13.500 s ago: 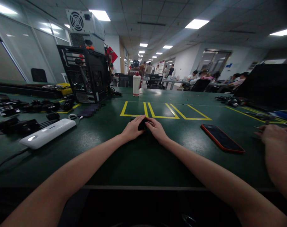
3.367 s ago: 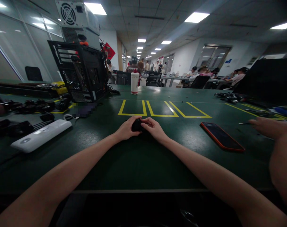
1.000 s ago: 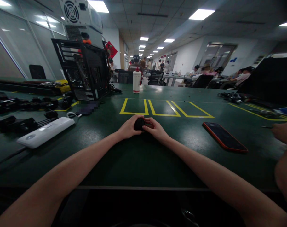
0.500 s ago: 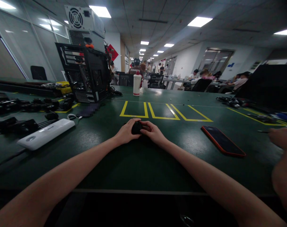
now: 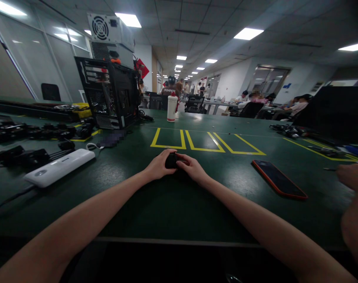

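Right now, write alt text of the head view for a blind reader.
A person's left hand grips a small black object, right hand against it, at a green table; a long white device lies left, an orange-edged phone right.

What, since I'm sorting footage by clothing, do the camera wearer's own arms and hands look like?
The left forearm and right forearm are slim and bare, without sleeves where visible. No watch, bracelet, cable or marking shows on them. The left hand and right hand wear no gloves; small rings can't be ruled out.
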The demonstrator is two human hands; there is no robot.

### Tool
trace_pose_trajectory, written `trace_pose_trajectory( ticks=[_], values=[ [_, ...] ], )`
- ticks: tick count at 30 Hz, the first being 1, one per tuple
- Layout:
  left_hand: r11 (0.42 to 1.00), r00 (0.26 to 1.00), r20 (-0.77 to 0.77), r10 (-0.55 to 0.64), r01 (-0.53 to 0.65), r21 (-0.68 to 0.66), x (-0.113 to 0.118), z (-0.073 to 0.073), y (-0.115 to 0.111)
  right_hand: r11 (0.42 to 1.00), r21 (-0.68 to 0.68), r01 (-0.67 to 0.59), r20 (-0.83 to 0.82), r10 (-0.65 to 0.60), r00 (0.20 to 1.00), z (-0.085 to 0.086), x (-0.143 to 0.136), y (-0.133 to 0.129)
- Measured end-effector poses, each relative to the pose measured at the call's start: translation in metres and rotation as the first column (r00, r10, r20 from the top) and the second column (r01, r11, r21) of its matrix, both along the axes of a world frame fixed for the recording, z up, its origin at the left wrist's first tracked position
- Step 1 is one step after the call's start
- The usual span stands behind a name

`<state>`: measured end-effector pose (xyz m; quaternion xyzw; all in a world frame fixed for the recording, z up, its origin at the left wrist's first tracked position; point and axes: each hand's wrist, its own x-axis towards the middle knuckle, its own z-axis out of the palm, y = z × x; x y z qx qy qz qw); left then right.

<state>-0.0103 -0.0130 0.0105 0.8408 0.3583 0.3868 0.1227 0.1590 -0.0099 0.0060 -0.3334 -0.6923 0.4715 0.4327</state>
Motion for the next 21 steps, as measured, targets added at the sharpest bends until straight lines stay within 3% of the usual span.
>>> trace_pose_trajectory(
  ticks=[7,13,21],
  values=[
    [1.000,1.000,-0.008,-0.012,0.012,0.000,-0.0003,0.0011,-0.0006,0.997,0.044,-0.063,-0.080,0.066,0.995,-0.0019,0.0004,-0.0034],
    [1.000,1.000,-0.006,-0.015,0.015,0.007,-0.0006,0.0020,-0.0009,0.996,0.085,0.004,-0.095,0.004,0.996,-0.0028,-0.0005,-0.0009],
    [1.000,1.000,-0.012,-0.010,0.010,0.005,-0.0006,0.0013,-0.0005,0.992,0.121,0.019,0.040,-0.024,0.999,-0.0071,0.0004,0.0035]
  ],
)
